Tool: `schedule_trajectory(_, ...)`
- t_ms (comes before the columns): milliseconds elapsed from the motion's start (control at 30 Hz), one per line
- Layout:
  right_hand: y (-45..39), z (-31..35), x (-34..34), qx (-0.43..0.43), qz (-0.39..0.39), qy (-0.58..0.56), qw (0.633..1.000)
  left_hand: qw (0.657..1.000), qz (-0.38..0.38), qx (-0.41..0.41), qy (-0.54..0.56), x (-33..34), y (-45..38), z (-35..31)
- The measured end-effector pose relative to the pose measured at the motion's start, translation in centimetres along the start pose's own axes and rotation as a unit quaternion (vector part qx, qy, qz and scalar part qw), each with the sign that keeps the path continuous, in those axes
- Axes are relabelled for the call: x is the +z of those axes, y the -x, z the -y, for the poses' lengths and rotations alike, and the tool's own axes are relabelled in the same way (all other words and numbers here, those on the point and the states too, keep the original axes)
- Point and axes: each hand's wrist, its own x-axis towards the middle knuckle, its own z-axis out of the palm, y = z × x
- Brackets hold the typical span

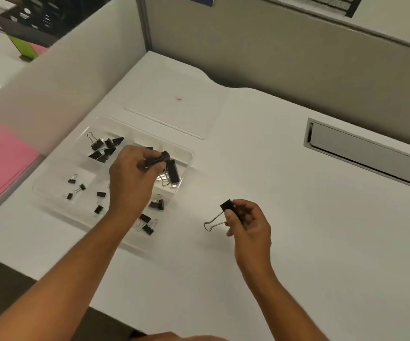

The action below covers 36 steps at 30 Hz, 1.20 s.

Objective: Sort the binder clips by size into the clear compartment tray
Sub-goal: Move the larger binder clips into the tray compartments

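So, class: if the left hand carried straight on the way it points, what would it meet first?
Probably the large clip lying in the tray just beyond the left hand; depth is unclear.

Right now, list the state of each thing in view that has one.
Left hand: grips a large clip over the tray.
Right hand: holds a clip above the desk.
Tray: part filled, clips grouped by size.
Lid: off, lying behind the tray.
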Motion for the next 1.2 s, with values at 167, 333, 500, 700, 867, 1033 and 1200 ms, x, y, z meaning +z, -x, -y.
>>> schedule_trajectory(167,1.0,0.6,2.8,-0.006,0.017,0.032,0.999,0.978,0.075,0.105,-0.162,0.0,-4.8,3.7)
schedule_trajectory(333,0.5,1.4,3.2,-0.021,-0.013,0.052,0.998,0.955,0.086,0.106,-0.264,0.6,-4.4,5.2)
schedule_trajectory(500,-0.9,3.1,5.4,-0.098,-0.013,0.101,0.990,0.912,0.095,0.146,-0.371,0.7,-3.2,6.5)
schedule_trajectory(700,-5.2,6.1,10.6,-0.220,0.052,0.268,0.937,0.916,0.124,0.134,-0.358,0.1,-4.1,6.7)
schedule_trajectory(867,-8.8,4.9,14.7,-0.275,0.099,0.478,0.828,0.947,0.072,0.115,-0.290,-1.2,-3.6,6.7)
schedule_trajectory(1033,-9.4,1.2,15.1,-0.292,0.092,0.544,0.781,0.960,0.022,0.114,-0.255,-2.1,-1.6,6.4)
schedule_trajectory(1200,-8.3,-0.5,13.4,-0.310,0.002,0.520,0.796,0.959,0.015,0.133,-0.250,-1.4,0.0,6.3)
